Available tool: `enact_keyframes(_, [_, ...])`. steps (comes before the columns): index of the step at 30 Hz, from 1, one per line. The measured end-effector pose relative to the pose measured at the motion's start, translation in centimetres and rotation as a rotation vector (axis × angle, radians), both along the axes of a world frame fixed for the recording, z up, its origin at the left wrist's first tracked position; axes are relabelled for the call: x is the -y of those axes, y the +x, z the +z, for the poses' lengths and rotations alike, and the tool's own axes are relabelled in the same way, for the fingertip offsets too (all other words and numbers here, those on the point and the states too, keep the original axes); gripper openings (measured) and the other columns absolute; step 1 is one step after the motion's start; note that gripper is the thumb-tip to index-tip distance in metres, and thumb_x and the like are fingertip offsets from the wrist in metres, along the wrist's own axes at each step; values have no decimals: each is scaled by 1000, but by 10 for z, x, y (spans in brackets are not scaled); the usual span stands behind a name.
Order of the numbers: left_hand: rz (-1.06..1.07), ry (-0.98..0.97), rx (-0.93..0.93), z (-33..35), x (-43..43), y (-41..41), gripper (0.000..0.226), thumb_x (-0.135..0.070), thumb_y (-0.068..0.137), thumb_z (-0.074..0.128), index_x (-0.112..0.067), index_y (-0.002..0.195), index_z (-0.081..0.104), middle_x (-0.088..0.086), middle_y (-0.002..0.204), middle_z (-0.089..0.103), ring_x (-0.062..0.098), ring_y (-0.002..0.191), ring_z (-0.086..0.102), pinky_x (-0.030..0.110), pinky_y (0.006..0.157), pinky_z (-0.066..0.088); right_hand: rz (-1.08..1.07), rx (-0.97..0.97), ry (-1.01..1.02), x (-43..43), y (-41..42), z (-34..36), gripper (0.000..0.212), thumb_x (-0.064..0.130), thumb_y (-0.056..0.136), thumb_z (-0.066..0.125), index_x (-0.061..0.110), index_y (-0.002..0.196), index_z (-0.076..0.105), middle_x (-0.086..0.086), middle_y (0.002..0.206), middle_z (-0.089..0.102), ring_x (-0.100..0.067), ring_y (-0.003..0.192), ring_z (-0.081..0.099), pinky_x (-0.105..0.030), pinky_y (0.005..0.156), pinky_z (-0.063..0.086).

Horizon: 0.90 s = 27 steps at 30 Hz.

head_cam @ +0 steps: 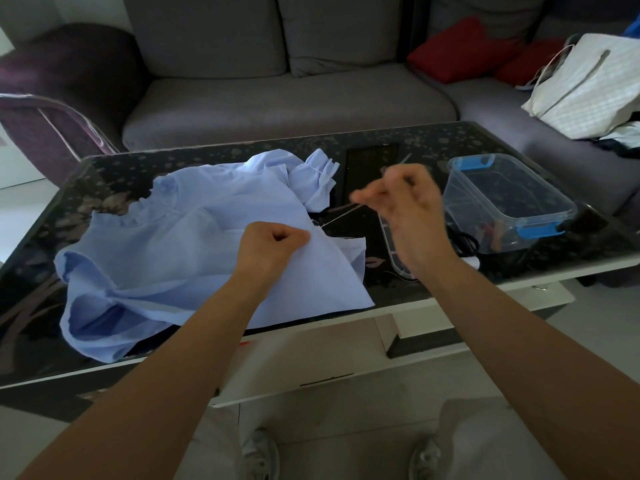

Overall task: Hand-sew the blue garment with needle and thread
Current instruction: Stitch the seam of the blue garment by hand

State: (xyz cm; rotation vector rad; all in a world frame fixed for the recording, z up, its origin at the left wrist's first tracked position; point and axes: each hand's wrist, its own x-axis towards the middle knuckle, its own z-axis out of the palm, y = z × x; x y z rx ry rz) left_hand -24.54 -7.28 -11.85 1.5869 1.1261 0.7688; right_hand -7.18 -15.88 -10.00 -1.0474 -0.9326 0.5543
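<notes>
Garment [194, 237] lies crumpled on the table [429, 143], left of centre. I read its long axis as near-left to far-right, with the open hem toward me and the gathered cuff pointing at the far edge. Left hand [273, 245]: fingers curled tight, pinching the fabric's right edge. Thread [337, 218] runs taut from that edge up-right to the right hand [405, 206], which is raised and blurred, thumb and forefinger together on it. Needle: cannot tell. Clear box [502, 202] sits right of that hand.
</notes>
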Motion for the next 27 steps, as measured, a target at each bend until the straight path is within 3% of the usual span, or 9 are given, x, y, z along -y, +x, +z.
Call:
enact_keyframes(1, [5,12,6,1,0,0,10,-16,86,72,-12,77,75,-4,81,72,9,77,64,20,74,50,-75,-161,10,2,7,1,11,18,101,47,7,99,48,0,72,59,-13,68,63,-32,76,58])
enact_keyframes(3, [12,34,5,1,0,0,9,-16,86,71,-14,79,75,-5,83,72,8,79,64,17,73,49,-314,-355,-62,5,22,0,8,17,102,45,16,94,48,6,62,44,-4,50,41,-18,51,44])
enact_keyframes(5, [16,48,-16,1,1,0,8,-18,87,71,-15,80,75,-4,86,72,10,83,64,17,73,48,-436,-292,-246,5,28,-4,6,18,100,48,19,94,50,7,64,42,-3,50,35,-16,44,32])
enact_keyframes(7, [8,55,-34,2,1,1,9,-19,87,71,-16,80,75,-2,88,73,12,86,66,20,76,49,-343,-5,-450,3,21,-4,4,20,97,53,20,94,56,9,73,50,-2,58,44,-13,49,38])
enact_keyframes(9, [-6,59,-30,3,3,2,9,-19,87,71,-15,79,75,0,88,74,15,87,67,25,80,52,-154,307,-531,3,6,-3,3,19,94,60,20,96,62,12,82,59,3,69,55,-7,59,44])
enact_keyframes(13, [-34,77,-18,5,7,3,10,-18,86,72,-18,77,76,2,83,74,19,84,69,32,81,54,58,682,-460,2,-18,-11,6,15,89,68,14,95,67,10,59,50,-1,51,47,-9,56,40])
enact_keyframes(17, [-80,101,-15,7,10,3,11,-18,86,71,-22,77,76,1,81,75,17,82,69,26,77,54,-6,726,-445,-6,-24,-19,13,25,87,71,15,93,66,9,54,44,-4,47,42,-10,52,35])
enact_keyframes(22, [-77,100,-23,7,10,2,15,-17,86,71,-24,73,74,-1,80,74,11,77,67,21,72,51,-34,748,-453,-10,-23,-22,6,22,88,69,16,89,69,3,61,56,-3,53,48,-8,59,40])
enact_keyframes(27, [51,58,1,7,4,1,13,-18,88,70,-20,75,72,-5,82,70,6,76,60,14,66,44,-254,531,-569,-10,-1,-20,8,16,91,63,10,87,61,-1,75,60,-6,67,55,-14,65,43])
